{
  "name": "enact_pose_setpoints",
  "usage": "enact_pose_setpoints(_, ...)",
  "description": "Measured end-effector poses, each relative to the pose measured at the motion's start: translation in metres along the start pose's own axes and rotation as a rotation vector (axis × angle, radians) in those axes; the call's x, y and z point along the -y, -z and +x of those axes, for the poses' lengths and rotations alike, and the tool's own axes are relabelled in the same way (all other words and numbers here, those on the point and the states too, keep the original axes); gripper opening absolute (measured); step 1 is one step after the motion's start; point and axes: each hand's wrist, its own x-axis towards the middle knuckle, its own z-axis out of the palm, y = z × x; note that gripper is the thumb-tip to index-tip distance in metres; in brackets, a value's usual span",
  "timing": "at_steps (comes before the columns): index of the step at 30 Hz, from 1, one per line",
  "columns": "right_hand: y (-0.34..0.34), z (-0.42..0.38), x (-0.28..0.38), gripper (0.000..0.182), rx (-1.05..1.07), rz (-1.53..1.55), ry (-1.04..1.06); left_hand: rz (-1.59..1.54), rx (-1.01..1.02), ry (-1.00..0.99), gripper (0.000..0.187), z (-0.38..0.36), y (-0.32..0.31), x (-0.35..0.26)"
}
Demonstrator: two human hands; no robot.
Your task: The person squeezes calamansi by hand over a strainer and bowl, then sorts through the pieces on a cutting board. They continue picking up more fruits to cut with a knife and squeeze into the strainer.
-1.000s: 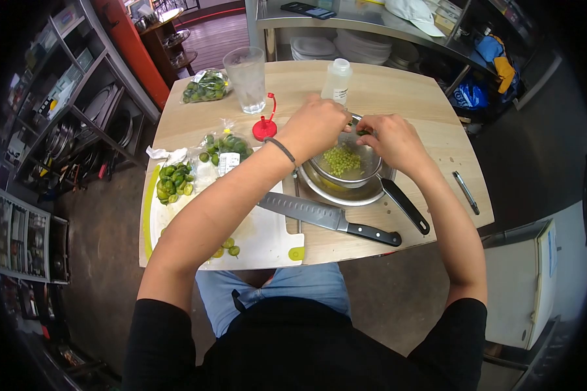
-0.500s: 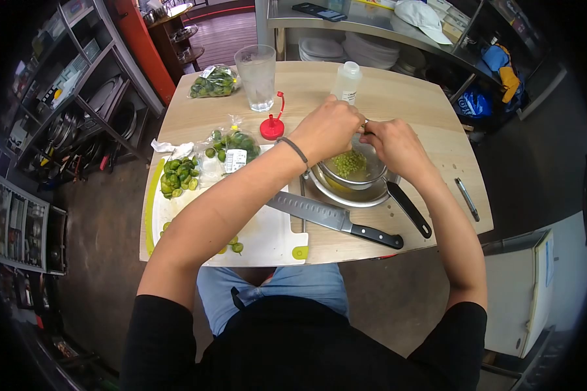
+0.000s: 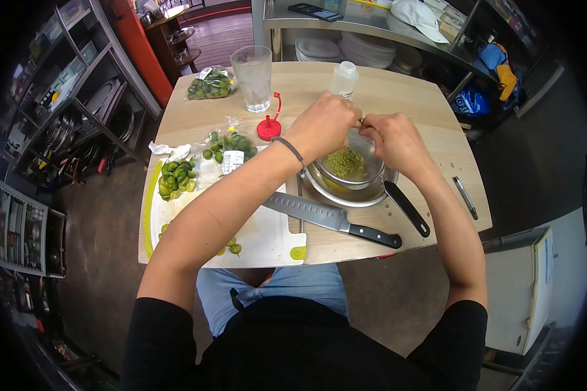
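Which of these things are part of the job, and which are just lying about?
Seemingly in use:
Left hand and right hand, working over the strainer
Pale green bits inside it
Metal bowl beneath
Knife, cutting board, green fruit

Probably just lying about:
Pen, right of the knife
Phone and white cap on the far counter

Phone (image 3: 315, 12) and white cap (image 3: 416, 19) on steel counter (image 3: 365, 19); stacked plates (image 3: 317, 48) below; pen (image 3: 465, 197) at right on table (image 3: 404, 88)

Left arm (image 3: 225, 208): reaching diagonally forward
Right arm (image 3: 451, 225): elbow bent
Left hand (image 3: 328, 122): fingers curled
Right hand (image 3: 398, 140): fingertips pinched inward
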Motion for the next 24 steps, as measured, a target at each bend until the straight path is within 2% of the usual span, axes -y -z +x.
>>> enact_pose_setpoints(3,0.008,0.001,0.003,0.014,-0.048,-0.014,-0.006,-0.023,-0.046,0.001,0.013,0.004,0.005,0.0)
enact_pose_setpoints(5,0.013,0.002,0.003,0.012,-0.089,-0.018,-0.007,-0.024,-0.201,0.031,0.011,0.008,0.013,0.001)
enact_pose_setpoints(9,0.009,0.001,-0.004,0.011,-0.082,0.013,-0.049,-0.082,-0.327,0.055,0.01,0.016,0.025,0.009)
enact_pose_setpoints(11,0.011,0.0,-0.006,0.013,-0.047,0.022,-0.052,-0.084,-0.14,-0.002,0.011,0.014,0.023,0.013)
enact_pose_setpoints(13,0.018,-0.001,0.0,0.014,-0.148,0.07,-0.161,-0.079,-0.105,0.03,0.013,0.01,0.023,0.01)
enact_pose_setpoints(14,0.018,-0.002,0.001,0.014,-0.142,0.072,-0.15,-0.08,-0.063,0.054,0.014,0.007,0.023,0.007)
enact_pose_setpoints(15,0.018,-0.003,0.001,0.015,-0.023,0.031,-0.151,-0.076,-0.069,0.063,0.014,0.005,0.021,0.005)
enact_pose_setpoints(16,0.019,-0.005,0.001,0.016,0.095,-0.012,-0.151,-0.058,0.025,0.075,0.016,0.002,0.019,0.002)
enact_pose_setpoints(17,0.02,-0.005,0.001,0.016,0.101,-0.015,-0.14,-0.041,0.117,0.088,0.018,0.001,0.019,0.001)
enact_pose_setpoints(19,0.022,-0.005,0.001,0.017,-0.12,0.076,-0.15,-0.059,0.024,0.116,0.02,0.003,0.024,0.001)
enact_pose_setpoints(21,0.021,-0.005,0.005,0.016,-0.046,0.08,-0.154,-0.079,-0.067,0.153,0.021,0.003,0.026,0.002)
enact_pose_setpoints(23,0.02,-0.006,0.005,0.014,0.132,0.006,-0.139,-0.022,0.08,0.111,0.024,0.004,0.026,0.005)
enact_pose_setpoints(24,0.019,-0.007,0.005,0.014,0.148,-0.003,-0.114,-0.017,0.06,0.134,0.024,0.005,0.029,0.005)
